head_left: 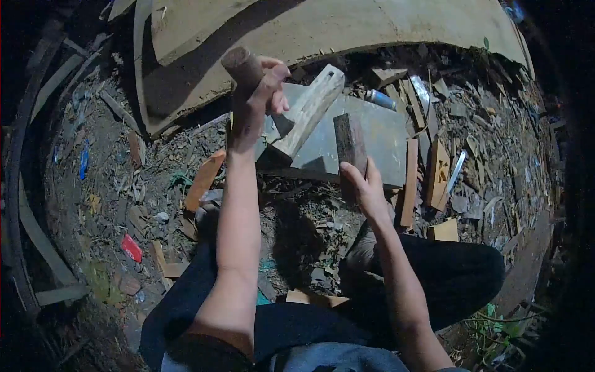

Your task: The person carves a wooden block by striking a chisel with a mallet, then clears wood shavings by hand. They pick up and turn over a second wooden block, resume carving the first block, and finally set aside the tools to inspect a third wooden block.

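Now the left hand (268,87) grips a rounded wooden piece (242,64), while the right hand (368,191) clasps a dark block (351,141) by the grey board (379,137), where a pale timber (314,111) lies near the blue can (380,99).

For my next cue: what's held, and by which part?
Left hand: round wood piece, just below its end. Right hand: wood block, by its lower end.

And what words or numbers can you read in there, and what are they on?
None that I can read.
Red wrapper: pale marks, too small and blurred to read.
Blue and silver tube-shaped thing: too blurred to tell if it has writing.
Blue scrap: no letters I can make out.
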A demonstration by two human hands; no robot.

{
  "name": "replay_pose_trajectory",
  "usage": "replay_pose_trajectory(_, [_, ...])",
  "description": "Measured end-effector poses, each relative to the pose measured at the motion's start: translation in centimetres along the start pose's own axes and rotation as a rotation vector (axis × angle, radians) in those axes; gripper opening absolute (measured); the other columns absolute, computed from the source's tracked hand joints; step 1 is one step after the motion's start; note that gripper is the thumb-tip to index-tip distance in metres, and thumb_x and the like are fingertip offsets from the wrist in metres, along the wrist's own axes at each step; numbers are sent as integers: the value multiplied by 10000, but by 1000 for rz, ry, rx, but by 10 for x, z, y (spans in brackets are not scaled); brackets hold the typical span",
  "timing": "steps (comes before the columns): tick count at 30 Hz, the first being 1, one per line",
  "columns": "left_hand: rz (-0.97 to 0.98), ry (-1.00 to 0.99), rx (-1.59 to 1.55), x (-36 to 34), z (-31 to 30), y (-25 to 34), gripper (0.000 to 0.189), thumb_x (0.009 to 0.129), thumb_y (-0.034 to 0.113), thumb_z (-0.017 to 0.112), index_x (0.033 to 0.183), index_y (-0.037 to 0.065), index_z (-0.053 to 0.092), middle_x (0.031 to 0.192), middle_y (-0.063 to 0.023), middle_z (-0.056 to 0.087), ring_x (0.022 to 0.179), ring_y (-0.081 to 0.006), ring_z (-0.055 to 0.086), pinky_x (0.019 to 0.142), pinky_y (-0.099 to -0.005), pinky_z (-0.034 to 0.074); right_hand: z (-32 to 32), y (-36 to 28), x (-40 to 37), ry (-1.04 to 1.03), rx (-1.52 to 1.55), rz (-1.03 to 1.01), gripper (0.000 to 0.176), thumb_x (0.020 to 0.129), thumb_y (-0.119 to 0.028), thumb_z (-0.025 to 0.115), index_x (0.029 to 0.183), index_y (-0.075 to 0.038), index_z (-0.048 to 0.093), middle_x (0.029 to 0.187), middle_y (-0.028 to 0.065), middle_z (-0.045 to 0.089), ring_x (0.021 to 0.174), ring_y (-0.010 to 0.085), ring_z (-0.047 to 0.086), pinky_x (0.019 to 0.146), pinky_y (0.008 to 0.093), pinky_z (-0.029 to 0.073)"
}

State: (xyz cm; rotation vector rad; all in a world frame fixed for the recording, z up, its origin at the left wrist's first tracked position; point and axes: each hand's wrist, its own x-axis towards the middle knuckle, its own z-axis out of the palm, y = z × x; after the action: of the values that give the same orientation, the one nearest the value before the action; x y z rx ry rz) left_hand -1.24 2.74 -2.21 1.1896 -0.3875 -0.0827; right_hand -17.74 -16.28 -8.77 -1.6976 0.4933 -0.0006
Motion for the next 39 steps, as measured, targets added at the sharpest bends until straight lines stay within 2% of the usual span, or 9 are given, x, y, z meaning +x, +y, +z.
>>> replay_pose_trajectory(8, [229,775,-74,14,7,-7,441,862,490,650,762,108,451,518,11,409,420,-94,410,421,-255,359,3,1,-1,42,-134,-103,549,832,-418,650,1120,31,522,942,178,647,868,234,617,803,347,465])
replay_pose_trajectory(13, [420,666,90,14,6,-16,326,1021,367,386,1006,42,413,697,-36,521,619,-126,522,559,-235,409,4,4,1,16,-98,-48,554,826,-420,650,1122,32,525,958,188,650,881,247,626,804,354,467])
replay_pose_trajectory(16, [590,605,408,26,12,-15,419,1012,470,339,961,74,465,764,-20,529,620,-114,500,592,-251,436,4,-2,-2,24,-156,-29,564,824,-427,647,1127,33,522,964,192,652,884,251,629,803,359,469])
replay_pose_trajectory(21, [489,385,562,14,2,2,295,874,277,696,940,16,575,780,-19,622,698,-107,557,654,-276,454,2,-2,-1,16,-160,-44,595,818,-449,644,1149,27,511,991,222,647,916,291,632,825,372,466])
replay_pose_trajectory(24, [561,348,753,18,-14,2,334,825,279,744,910,13,561,789,-22,620,668,-107,552,662,-265,455,1,5,2,46,-185,-102,592,816,-445,646,1153,22,510,990,230,647,915,313,636,828,375,467])
replay_pose_trajectory(26, [611,371,710,21,-13,-2,327,812,290,740,880,29,556,763,-12,597,651,-107,555,612,-269,482,3,3,-1,49,-198,-112,593,816,-446,647,1153,22,509,991,230,648,915,314,637,829,376,466])
replay_pose_trajectory(28, [423,541,187,16,5,4,295,835,297,712,897,57,551,704,5,557,627,-109,553,526,-270,504,3,-3,-1,52,-217,-124,594,816,-447,648,1153,21,509,992,230,648,916,316,638,830,377,465])
replay_pose_trajectory(29, [511,592,49,22,10,7,267,859,244,690,784,29,550,596,-37,546,441,-120,495,407,-272,458,3,-4,-3,45,-209,-86,593,817,-448,649,1154,20,510,992,230,649,919,315,638,831,378,466])
replay_pose_trajectory(39, [393,467,44,19,1,-6,284,898,177,633,689,62,479,485,-4,467,379,-95,457,373,-248,380,3,-1,-2,13,-216,-48,594,817,-455,648,1136,26,508,965,222,650,897,301,638,813,378,469])
